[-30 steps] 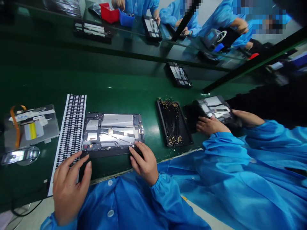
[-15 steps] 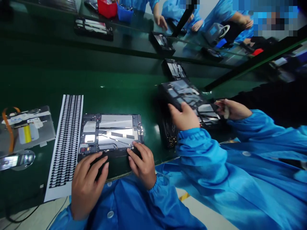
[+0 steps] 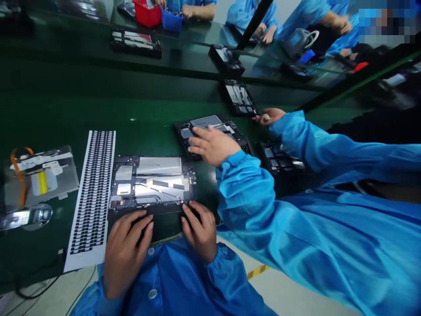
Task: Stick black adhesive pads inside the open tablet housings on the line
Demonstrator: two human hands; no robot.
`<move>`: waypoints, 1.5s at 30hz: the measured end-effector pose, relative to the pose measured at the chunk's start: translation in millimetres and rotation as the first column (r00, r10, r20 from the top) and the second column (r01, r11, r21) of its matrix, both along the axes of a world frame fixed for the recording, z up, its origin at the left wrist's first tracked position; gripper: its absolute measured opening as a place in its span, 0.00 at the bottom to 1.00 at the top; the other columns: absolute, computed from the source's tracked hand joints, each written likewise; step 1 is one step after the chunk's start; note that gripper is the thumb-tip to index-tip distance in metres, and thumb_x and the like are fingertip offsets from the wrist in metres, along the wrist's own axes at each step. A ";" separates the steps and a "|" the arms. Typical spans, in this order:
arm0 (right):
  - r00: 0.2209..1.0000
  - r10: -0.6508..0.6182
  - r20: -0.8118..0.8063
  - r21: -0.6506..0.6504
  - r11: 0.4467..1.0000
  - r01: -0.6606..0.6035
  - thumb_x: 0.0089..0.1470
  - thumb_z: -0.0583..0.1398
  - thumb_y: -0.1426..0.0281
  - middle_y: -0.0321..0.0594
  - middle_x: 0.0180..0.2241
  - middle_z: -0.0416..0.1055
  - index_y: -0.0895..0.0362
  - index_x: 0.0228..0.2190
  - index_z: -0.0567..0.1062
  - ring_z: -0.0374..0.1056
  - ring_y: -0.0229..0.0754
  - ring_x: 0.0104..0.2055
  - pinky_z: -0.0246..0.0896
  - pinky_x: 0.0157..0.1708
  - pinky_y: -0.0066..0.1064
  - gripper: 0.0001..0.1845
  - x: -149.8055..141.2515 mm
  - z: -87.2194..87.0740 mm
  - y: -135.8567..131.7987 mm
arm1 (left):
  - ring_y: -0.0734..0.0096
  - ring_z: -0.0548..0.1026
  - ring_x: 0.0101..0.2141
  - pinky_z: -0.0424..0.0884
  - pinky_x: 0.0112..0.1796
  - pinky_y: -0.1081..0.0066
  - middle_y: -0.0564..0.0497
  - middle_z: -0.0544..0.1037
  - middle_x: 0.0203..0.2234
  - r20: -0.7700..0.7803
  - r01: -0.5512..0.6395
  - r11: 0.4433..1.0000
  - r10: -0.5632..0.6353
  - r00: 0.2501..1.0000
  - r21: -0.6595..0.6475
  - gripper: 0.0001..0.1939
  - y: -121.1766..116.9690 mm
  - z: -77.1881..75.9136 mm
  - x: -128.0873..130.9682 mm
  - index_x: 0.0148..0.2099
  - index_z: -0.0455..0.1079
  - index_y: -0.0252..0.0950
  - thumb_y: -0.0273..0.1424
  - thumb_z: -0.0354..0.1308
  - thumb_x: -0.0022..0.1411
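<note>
An opened tablet chassis (image 3: 153, 181) with silver shielding lies on the green belt in front of me. My left hand (image 3: 126, 250) rests on its near edge, fingers stretched flat over the dark strip there. My right hand (image 3: 199, 230) presses the near right corner with curled fingers. A white sheet of small black pads (image 3: 92, 193) lies just left of the tablet. A co-worker's hand (image 3: 212, 145) on my right sets a second opened tablet (image 3: 210, 129) down on the belt beyond mine.
A silver back plate with orange flex cable (image 3: 39, 175) lies at far left. More tablets (image 3: 240, 98) sit further along the belt. Red (image 3: 146, 13) and blue (image 3: 171, 19) bins and other workers in blue coats are at the far side.
My left hand slid right from the pad sheet onto the tablet's near edge. The co-worker lifted a tablet from the right and placed it on the belt beyond mine.
</note>
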State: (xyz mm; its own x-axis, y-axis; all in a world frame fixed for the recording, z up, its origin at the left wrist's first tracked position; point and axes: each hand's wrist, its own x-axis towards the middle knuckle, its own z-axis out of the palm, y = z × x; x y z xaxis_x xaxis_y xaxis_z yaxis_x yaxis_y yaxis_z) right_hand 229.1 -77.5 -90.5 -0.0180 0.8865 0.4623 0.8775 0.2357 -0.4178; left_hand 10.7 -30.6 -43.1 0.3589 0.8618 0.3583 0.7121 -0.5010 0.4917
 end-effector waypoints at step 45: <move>0.947 -0.267 -0.177 -0.111 0.962 0.250 0.60 0.61 0.55 0.56 0.61 0.60 0.55 0.59 0.68 0.58 0.62 0.61 0.56 0.54 0.59 0.30 17.6 8.1 32.1 | 0.57 0.73 0.49 0.71 0.51 0.58 0.40 0.72 0.49 -0.059 -0.382 0.905 0.378 0.924 -0.187 0.22 34.4 -1.3 -49.5 0.56 0.69 0.33 0.42 0.49 0.68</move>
State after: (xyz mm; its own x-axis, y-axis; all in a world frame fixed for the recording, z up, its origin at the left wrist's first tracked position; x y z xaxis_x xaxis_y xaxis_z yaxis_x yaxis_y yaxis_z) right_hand 246.7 -45.3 -82.4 0.2974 0.8854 0.3573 0.8066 -0.0327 -0.5902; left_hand -38.8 3.8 -44.3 -0.0043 0.9857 0.1687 0.8410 -0.0878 0.5338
